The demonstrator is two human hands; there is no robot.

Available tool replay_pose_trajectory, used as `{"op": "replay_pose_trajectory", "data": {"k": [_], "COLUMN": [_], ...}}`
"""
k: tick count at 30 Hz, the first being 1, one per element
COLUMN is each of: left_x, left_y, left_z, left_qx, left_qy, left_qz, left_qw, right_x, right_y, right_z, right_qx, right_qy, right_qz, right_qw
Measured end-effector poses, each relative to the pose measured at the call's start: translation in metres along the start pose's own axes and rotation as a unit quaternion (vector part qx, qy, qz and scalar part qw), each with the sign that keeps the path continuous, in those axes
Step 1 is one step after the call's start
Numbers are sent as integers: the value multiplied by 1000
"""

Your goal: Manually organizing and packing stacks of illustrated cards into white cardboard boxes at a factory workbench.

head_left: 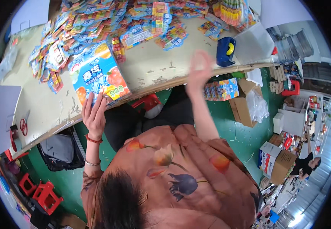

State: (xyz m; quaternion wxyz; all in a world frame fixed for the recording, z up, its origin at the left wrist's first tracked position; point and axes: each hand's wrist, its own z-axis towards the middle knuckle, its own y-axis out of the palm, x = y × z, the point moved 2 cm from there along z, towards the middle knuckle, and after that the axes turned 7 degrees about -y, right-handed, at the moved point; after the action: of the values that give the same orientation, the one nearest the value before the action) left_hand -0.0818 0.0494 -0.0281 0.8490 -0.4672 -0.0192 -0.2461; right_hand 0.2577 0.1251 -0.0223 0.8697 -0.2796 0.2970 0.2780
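A blue carton with printed fruit lies at a slant on the near part of the worktable, its lower corner close to the front edge. My left hand rests on that lower corner, fingers stretched out and a little apart over the printed face; the thumb is not clearly visible. Over the table's front edge, to the right, my right hand is smeared by motion. Its fingers cannot be made out, nor anything in them. Nearest to it is a navy tape dispenser with a yellow roll core.
Colourful flat packets heap along the table's far side. Red-handled scissors lie at the left. Below the right edge are packed display boxes and an open cardboard box with clear plastic. Red stools stand on the floor.
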Motion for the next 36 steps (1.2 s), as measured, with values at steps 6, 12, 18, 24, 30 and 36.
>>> {"op": "replay_pose_trajectory", "data": {"k": [6,12,18,24,30,36], "left_x": [5,5,4,8,11,15], "left_y": [15,16,15,17,17,18], "left_z": [11,13,8,11,10,10], "left_qx": [32,27,27,25,27,41], "left_qy": [-26,-40,-47,-49,-59,-74], "left_qz": [-18,-30,-12,-26,-25,-30], "left_qw": [999,998,998,998,998,996], "right_x": [166,184,147,182,192,216], "right_y": [-136,-141,-141,-116,-96,-95], "right_z": [85,95,50,9,10,5], "right_qx": [-3,-164,20,81,166,162], "right_qy": [254,425,382,400,439,505], "right_qz": [-169,-26,201,263,317,356], "right_qw": [952,890,902,874,824,769]}}
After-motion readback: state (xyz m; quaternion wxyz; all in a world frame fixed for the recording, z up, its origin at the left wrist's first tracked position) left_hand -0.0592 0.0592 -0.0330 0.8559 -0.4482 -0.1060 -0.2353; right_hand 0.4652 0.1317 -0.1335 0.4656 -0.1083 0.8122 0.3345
